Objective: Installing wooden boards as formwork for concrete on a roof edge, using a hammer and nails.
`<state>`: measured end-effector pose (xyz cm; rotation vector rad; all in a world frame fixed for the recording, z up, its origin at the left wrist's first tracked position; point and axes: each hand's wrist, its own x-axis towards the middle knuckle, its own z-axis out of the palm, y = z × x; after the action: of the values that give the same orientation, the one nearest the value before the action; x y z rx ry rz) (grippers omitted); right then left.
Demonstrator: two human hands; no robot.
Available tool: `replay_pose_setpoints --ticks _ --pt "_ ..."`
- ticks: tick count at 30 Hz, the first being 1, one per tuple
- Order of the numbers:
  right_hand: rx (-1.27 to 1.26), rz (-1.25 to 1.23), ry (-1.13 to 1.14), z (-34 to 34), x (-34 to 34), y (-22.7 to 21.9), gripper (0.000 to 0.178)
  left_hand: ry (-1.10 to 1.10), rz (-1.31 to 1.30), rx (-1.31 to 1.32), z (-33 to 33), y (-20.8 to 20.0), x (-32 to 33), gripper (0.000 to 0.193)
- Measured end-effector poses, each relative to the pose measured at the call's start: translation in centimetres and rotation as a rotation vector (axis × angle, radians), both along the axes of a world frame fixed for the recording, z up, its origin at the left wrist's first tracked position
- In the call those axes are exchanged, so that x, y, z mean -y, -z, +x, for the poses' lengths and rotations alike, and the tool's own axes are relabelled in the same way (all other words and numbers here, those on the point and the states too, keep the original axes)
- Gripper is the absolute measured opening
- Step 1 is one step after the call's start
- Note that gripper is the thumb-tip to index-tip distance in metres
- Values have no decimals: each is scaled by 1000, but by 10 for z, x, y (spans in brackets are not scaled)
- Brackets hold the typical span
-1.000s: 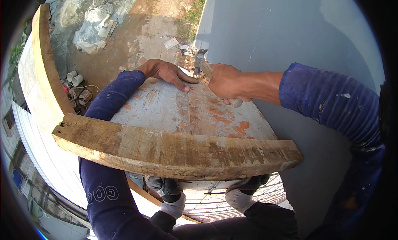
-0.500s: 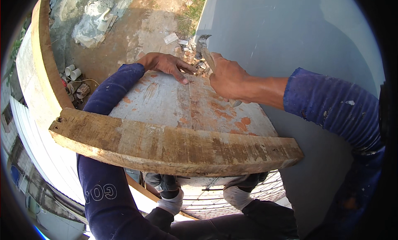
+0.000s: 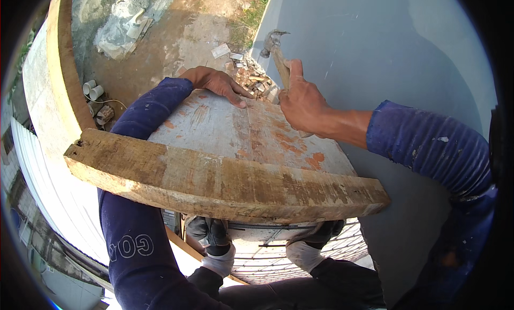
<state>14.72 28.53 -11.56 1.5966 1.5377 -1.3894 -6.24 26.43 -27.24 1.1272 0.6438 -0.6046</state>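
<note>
In the head view, the right grip is wrapped around the handle of a hammer, whose metal end shows beyond the far edge of a worn board. The left grip rests at that edge, left of the hammer; whether it pinches anything, I cannot tell. A thick beam crosses the near side.

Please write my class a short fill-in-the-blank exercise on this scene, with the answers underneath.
1. The right hand holds a ____.
2. The left hand is at the ____ (near/far) edge of the weathered panel.
3. The grey wall stands on the person's ____ side.
4. The left arm passes ____ (over/under) the thick wooden beam.

Missing words: hammer; far; right; under.
</note>
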Motion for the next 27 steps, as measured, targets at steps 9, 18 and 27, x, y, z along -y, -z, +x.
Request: replay_pose_setpoints --ticks 9,18,27 --pt "-48 99 89 -7 -15 -2 49 1 -8 -2 -1 -4 -2 87" --pt "-49 -62 -61 0 -2 -4 50 -9 -73 -24 -5 -3 -2 87" --pt "90 -163 -257 8 32 6 41 -11 -81 -84 -7 -8 -3 84"
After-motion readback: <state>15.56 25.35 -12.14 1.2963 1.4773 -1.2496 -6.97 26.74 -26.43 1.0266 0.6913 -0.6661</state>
